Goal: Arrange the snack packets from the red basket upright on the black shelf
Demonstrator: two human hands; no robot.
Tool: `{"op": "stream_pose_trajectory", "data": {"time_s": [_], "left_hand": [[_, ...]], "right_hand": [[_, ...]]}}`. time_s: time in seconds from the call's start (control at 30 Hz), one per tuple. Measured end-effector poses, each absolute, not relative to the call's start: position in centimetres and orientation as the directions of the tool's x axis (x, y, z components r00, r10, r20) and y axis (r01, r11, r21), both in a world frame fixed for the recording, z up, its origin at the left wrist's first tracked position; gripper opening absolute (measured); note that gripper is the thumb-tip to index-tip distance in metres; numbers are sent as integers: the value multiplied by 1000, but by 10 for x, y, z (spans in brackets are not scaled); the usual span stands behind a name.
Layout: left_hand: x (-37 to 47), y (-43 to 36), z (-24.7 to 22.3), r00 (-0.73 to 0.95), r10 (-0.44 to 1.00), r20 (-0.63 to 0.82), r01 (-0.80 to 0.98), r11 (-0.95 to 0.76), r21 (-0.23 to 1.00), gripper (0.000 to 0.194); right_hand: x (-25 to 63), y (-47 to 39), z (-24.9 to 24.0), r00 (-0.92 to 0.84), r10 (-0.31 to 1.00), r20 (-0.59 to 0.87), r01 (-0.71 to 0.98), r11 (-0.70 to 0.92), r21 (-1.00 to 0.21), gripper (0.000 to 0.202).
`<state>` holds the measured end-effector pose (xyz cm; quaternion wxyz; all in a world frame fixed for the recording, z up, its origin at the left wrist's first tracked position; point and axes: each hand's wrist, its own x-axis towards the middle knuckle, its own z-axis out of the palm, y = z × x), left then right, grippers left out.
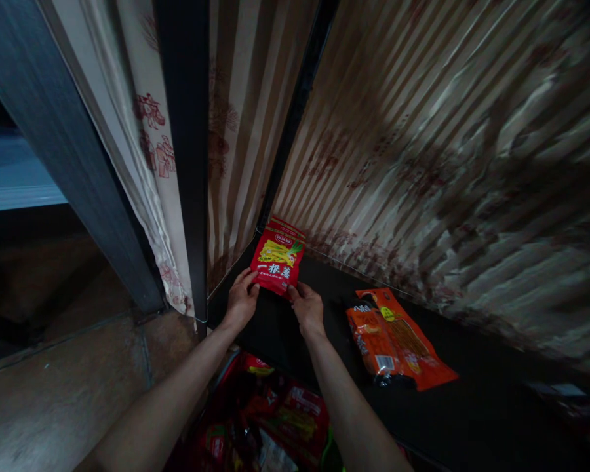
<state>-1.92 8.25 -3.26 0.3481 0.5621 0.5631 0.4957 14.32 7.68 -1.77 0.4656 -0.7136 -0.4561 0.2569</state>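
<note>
A red snack packet (278, 257) with yellow and green pictures lies at the back left corner of a black shelf (280, 326). My left hand (242, 298) pinches its lower left edge between thumb and fingers. At the packet's lower right corner, my right hand (307, 307) grips it the same way. To the right on the shelf lie an orange packet (372, 337) with a barcode and, partly under it, a longer orange-red packet (417, 344).
Below the shelf, between my forearms, is a container (220, 378) of mixed red packets. A dark post (181, 131) stands at the left. Printed curtain cloth (373, 151) hangs behind the shelf. A dim dark packet (568, 400) lies at the far right.
</note>
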Motion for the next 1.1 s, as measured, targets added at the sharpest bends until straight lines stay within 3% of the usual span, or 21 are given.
{"op": "stream_pose_trajectory", "data": {"time_s": [0.17,0.33,0.73,1.1], "left_hand": [[-18,84,-36,-122,971,206,345,-153,926,35],[-16,82,-39,-91,966,240,427,-180,886,37],[-16,79,-37,29,953,301,522,-271,809,42],[-14,79,-38,95,942,322,550,-319,772,44]], "right_hand": [[142,72,-12,447,889,102,659,-251,-709,43],[139,74,-12,362,884,294,766,-103,-635,47],[134,106,-17,222,895,386,726,112,-679,46],[127,116,-14,225,922,315,797,12,-604,40]]}}
